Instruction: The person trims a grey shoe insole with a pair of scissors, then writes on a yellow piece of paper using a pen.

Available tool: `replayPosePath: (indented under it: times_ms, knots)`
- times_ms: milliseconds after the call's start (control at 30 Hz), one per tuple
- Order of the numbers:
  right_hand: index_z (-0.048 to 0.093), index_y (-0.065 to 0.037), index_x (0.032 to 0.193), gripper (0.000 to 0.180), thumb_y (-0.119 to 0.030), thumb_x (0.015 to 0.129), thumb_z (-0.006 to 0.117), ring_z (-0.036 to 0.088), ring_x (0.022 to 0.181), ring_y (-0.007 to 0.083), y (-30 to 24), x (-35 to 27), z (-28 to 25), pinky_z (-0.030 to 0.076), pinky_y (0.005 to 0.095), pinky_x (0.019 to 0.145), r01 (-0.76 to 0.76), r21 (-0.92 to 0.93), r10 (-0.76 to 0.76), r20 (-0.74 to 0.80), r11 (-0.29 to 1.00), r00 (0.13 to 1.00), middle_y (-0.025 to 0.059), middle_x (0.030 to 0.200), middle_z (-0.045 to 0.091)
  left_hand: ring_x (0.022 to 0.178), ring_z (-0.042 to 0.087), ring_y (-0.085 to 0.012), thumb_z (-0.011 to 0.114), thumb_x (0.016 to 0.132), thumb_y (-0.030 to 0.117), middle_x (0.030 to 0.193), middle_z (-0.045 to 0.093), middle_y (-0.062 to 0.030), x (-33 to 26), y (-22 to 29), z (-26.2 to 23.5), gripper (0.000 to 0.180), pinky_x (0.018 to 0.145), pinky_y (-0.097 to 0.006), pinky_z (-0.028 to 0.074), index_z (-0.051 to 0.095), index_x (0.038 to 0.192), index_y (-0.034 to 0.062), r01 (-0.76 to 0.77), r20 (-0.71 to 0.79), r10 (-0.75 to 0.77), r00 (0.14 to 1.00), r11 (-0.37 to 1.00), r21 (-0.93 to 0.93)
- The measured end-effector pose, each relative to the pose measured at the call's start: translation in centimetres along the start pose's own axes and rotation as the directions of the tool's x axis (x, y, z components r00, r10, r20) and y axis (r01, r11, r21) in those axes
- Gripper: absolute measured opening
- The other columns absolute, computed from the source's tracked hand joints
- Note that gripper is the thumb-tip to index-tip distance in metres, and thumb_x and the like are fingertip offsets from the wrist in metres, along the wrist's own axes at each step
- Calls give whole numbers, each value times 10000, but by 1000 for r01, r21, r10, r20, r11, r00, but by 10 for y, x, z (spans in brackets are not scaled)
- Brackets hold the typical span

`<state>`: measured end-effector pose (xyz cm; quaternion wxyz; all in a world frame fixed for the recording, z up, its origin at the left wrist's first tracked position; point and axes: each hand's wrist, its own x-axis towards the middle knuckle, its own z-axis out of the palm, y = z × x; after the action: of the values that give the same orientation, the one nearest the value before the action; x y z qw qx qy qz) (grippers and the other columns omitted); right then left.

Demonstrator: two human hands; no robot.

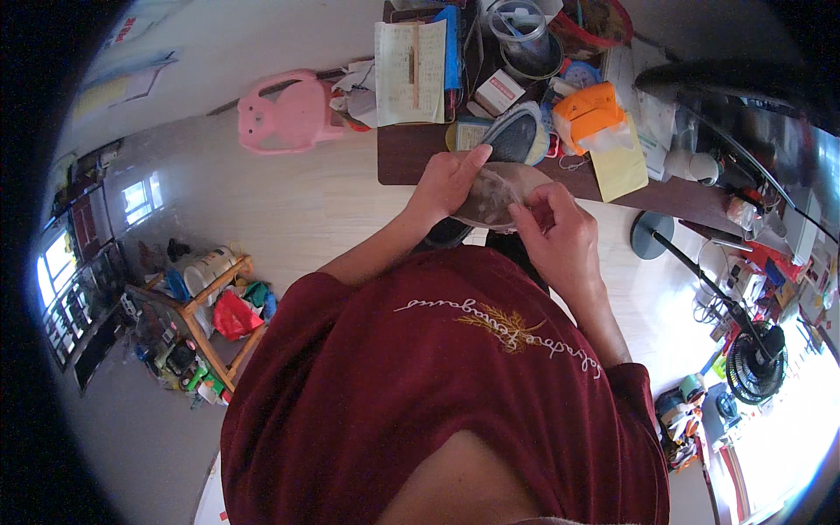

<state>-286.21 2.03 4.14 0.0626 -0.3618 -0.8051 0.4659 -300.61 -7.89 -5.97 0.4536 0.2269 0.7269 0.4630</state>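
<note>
At the table's near edge, my left hand (449,182) grips the left side of a rounded brownish piece (500,196) whose middle has a pale, wispy patch. Its exact kind I cannot make out. The thumb lies on top, and the other fingers are mostly hidden underneath. My right hand (556,219) is closed, its thumb and forefinger pinching at the right part of that same piece. Just beyond it lies a grey-blue oval thing with a pale rim (518,133), close to my left thumb.
The dark wooden table (404,166) carries an open notebook (411,74), an orange packet (588,114), a yellow sheet (623,166), a small white box (500,91) and a clear plastic tub (518,22). A pink chair (289,114) stands left, a black standing fan (756,363) right.
</note>
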Motion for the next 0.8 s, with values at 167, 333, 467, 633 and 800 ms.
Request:
replayPosePath:
  times_ms: [167,333,467,633,800]
  knots:
    - [564,-4,853,99,-62,792,617,611,607,215,23,-6,1,475,295,567,-149,273,130,84,951,988,141,706,607,577,462,-153,443,916,428,584,527,-129,4,-6,-7,519,585,-325,423,593,783,-51,-40,11,39,999,992,119]
    - [585,-1,849,78,-57,798,604,610,642,220,42,-10,-4,478,300,600,-199,301,161,148,932,976,144,743,611,574,464,-156,437,918,425,585,523,-141,9,-4,-16,517,591,-325,426,586,776,-50,-69,38,64,997,986,153]
    - [595,-13,846,83,-84,805,602,618,672,235,60,-10,-14,483,319,620,-124,156,119,44,980,992,133,759,620,584,460,-140,455,901,466,590,535,-56,14,-13,-29,547,574,-312,411,595,705,-25,19,-46,-18,999,1000,23]
    - [591,-12,836,79,-82,801,599,610,644,252,90,-9,-40,479,328,600,-242,25,244,-96,970,965,134,741,614,692,476,-111,488,875,503,706,547,-21,21,-23,-45,554,665,-257,392,569,674,-7,67,-123,-95,988,974,-214]
    - [592,-35,846,101,-120,797,615,595,706,276,108,-15,-56,478,351,641,-151,-258,72,-290,954,954,123,753,607,679,505,-135,507,848,548,734,561,-39,21,-13,-50,540,644,-286,415,588,738,26,47,-90,-75,993,959,-280]
